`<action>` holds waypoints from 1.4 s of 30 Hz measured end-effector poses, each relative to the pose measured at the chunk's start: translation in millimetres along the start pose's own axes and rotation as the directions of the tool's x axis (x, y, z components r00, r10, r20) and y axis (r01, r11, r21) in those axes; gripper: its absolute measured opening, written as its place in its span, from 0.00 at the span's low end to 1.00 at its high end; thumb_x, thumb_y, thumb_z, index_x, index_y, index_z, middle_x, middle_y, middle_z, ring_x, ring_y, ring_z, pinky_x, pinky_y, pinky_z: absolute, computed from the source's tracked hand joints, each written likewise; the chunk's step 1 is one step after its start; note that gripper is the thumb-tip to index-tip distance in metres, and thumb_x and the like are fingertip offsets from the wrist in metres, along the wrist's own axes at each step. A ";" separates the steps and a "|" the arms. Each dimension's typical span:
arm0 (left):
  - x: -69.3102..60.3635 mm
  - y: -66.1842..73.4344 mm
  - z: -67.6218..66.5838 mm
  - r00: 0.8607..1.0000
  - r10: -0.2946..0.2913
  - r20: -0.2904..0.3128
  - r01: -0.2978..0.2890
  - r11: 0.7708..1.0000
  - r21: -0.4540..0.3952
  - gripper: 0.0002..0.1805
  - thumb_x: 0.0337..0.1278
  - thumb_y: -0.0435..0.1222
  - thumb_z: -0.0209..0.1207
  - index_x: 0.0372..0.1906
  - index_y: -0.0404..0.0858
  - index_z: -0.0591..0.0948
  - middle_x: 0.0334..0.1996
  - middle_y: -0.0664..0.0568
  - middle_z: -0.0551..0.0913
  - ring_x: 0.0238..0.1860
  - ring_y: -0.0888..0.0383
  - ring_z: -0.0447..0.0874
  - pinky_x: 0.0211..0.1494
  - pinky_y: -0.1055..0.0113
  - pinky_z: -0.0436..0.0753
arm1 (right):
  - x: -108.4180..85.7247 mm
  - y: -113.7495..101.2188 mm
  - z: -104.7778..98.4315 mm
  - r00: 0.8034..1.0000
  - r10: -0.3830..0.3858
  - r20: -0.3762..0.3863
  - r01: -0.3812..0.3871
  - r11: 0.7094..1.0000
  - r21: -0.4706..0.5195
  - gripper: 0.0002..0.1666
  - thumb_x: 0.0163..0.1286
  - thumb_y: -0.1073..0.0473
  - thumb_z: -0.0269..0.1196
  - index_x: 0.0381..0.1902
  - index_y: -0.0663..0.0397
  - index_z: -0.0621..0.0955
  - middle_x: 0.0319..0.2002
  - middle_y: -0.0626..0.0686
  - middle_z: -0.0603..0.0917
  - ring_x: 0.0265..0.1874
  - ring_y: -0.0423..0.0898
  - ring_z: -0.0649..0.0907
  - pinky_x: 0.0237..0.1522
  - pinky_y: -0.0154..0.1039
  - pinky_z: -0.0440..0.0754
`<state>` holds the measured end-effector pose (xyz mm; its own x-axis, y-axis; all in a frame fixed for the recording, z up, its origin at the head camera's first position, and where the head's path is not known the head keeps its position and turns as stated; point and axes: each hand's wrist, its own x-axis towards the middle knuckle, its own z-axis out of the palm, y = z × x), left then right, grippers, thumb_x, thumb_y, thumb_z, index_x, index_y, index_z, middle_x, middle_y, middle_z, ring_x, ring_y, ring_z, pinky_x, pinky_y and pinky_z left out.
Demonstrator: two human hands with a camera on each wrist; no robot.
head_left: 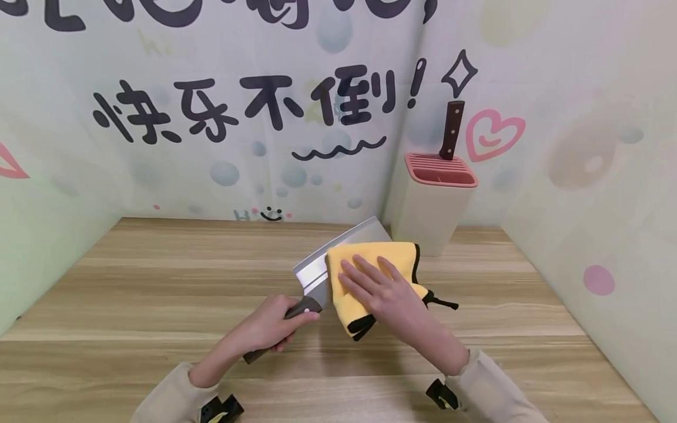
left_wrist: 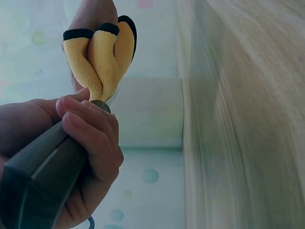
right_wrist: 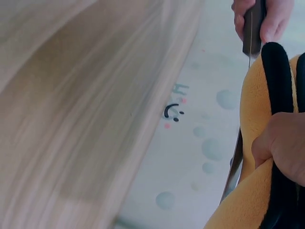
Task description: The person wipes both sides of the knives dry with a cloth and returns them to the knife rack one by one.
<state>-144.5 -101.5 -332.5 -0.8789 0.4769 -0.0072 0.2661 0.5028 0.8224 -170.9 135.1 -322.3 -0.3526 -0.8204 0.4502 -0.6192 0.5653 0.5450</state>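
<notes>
My left hand (head_left: 270, 323) grips the dark handle of a cleaver (head_left: 312, 267), its broad metal blade pointing up and to the right. Over much of the blade lies a folded yellow cloth (head_left: 344, 302) with black edging and a loop. My right hand (head_left: 388, 296) holds the cloth against the blade, its fingers spread over the top. In the right wrist view, the thumb digs into the folds of the cloth (right_wrist: 252, 95), and the blade shows edge-on beside it. The left wrist view has the handle (left_wrist: 45, 171) within curled fingers; the cloth (left_wrist: 102, 62) hides most of the blade.
A cream knife block (head_left: 428, 217) with a pink slotted top stands at the back right, close to the blade's far end. One brown-handled knife (head_left: 452, 130) sits in it. The wooden table (head_left: 158, 282) meets patterned walls at the back and both sides.
</notes>
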 end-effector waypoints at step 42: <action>-0.4 -0.6 -1.6 0.999 0.004 0.035 -0.003 1.000 -0.005 0.21 0.57 0.46 0.54 0.20 0.32 0.70 0.06 0.57 0.67 0.04 0.67 0.63 0.08 0.71 0.68 | 3.8 0.6 -5.3 0.995 -0.070 0.065 0.069 0.997 0.022 0.33 0.54 0.69 0.58 0.59 0.47 0.70 0.62 0.47 0.67 0.62 0.46 0.65 0.57 0.50 0.66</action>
<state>-144.9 -103.1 -332.1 -0.8634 0.5039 -0.0244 0.2671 0.4976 0.8253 -168.9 132.7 -316.5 -0.3529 -0.8618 0.3643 -0.6574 0.5054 0.5589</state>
